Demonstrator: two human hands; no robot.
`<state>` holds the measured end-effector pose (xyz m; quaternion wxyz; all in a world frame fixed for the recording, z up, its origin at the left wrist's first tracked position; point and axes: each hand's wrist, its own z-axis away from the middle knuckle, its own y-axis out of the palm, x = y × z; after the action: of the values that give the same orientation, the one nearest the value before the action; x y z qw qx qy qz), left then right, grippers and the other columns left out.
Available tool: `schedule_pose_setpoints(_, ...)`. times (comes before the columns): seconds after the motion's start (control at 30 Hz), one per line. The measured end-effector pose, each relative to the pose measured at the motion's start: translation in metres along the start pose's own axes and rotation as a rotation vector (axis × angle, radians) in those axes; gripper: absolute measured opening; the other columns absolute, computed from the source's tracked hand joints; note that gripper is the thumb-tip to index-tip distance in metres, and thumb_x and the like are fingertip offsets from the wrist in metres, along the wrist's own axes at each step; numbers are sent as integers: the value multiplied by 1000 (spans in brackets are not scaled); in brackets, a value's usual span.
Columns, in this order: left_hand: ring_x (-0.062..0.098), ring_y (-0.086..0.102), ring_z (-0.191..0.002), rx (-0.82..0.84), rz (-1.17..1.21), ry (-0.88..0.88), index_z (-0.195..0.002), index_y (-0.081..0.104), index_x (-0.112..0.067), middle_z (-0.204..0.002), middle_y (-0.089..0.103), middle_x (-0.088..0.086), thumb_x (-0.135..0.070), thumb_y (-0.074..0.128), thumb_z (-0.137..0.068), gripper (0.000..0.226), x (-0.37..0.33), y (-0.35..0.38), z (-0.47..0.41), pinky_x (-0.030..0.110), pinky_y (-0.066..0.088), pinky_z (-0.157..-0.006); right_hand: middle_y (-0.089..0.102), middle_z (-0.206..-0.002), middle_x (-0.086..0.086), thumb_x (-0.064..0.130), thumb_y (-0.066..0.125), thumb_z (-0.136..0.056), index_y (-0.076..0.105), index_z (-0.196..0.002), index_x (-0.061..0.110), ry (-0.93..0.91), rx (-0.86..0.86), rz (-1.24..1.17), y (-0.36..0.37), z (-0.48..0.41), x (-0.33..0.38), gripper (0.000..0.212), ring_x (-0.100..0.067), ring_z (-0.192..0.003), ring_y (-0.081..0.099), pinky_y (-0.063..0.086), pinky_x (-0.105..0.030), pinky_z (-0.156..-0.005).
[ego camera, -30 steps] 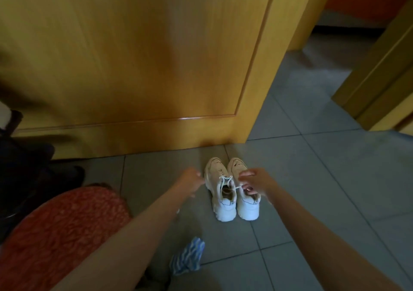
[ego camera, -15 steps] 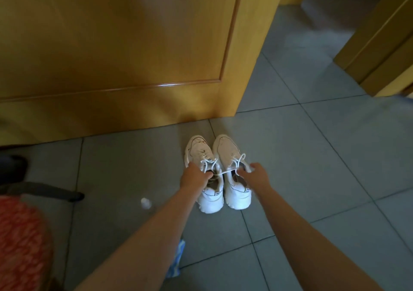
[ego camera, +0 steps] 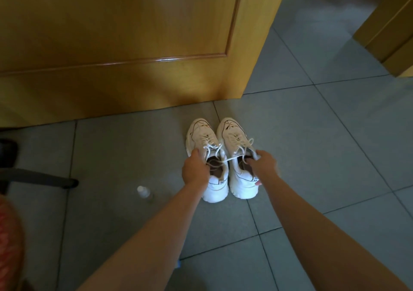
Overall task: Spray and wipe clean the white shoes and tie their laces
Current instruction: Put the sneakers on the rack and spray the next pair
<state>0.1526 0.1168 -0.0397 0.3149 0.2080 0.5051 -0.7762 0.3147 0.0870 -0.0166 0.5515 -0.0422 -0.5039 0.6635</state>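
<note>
Two white shoes [ego camera: 220,159] stand side by side on grey floor tiles, toes toward a wooden door. Their white laces [ego camera: 225,151] are loose. A small clear spray bottle [ego camera: 144,193] stands nearby, left of them.

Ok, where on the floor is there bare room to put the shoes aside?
Bare tiles lie right of the right shoe, out to the door frame. A smaller patch lies between the left shoe and the spray bottle. It is crowded ahead by the wooden door and far left by the dark chair leg.
</note>
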Motion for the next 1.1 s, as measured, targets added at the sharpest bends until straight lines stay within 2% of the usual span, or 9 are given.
schedule_pose_setpoints(0.07,32,63,-100,4,32,-3,-127,49,-15,-116,61,13,-3,57,-88,41,1,0,-1,42,55,-83,65,-110,-13,20,61,-87,62,-114,24,-2,-34,13,-1,1,1,28,-37,-96,63,55,-51,-79)
schedule_pose_setpoints(0.23,28,59,-109,-23,6,19,-132,49,-15,-122,59,11,4,47,-90,46,3,1,-1,31,50,-88,66,-105,-13,12,54,-93,66,-111,20,-29,-72,17,-2,0,0,23,-34,-82,67,57,-47,-73)
schedule_pose_setpoints(0.47,32,63,-104,21,135,14,-129,55,-21,-124,60,7,6,50,-88,49,5,-13,2,44,58,-77,70,-102,-10,19,49,-97,69,-111,21,-106,-9,-45,-7,14,-7,24,-28,-67,69,59,-38,-58)
schedule_pose_setpoints(0.57,31,62,-107,20,166,36,-129,55,-25,-126,60,4,3,51,-88,50,6,-31,7,44,57,-80,71,-92,-10,21,47,-97,69,-111,20,-145,-6,-89,-16,34,-3,26,-27,-60,68,52,-26,-40)
schedule_pose_setpoints(0.73,31,62,-106,-5,228,84,-127,55,-29,-125,61,4,3,50,-86,53,-12,-88,32,46,57,-79,69,-80,-8,21,47,-96,72,-97,24,-206,-29,-166,-46,90,33,25,-30,-57,67,35,-16,-30)
schedule_pose_setpoints(0.83,32,63,-104,-51,273,121,-128,56,-24,-126,60,8,6,50,-86,52,-30,-142,63,46,57,-79,69,-83,-11,16,47,-95,71,-102,23,-268,-14,-206,-68,132,64,25,-31,-57,67,39,-18,-31)
schedule_pose_setpoints(0.93,25,63,-97,-109,260,166,-130,55,-22,-124,61,9,3,52,-88,49,-41,-198,98,32,57,-76,68,-85,-11,15,49,-95,70,-106,20,-328,-2,-223,-89,177,94,24,-32,-59,68,48,-24,-36)
schedule_pose_setpoints(1.03,24,61,-101,-156,297,217,-131,54,-20,-127,58,9,1,55,-88,47,-42,-253,138,26,58,-68,67,-89,-15,15,51,-94,68,-100,21,-416,38,-266,-106,228,124,18,-35,-62,69,57,-50,-61)
schedule_pose_setpoints(1.1,30,62,-101,-181,323,237,-134,50,-18,-133,53,10,3,54,-88,51,-37,-288,164,28,59,-55,67,-92,-18,15,53,-94,65,-94,22,-487,73,-303,-113,264,141,14,-37,-65,69,55,-56,-64)
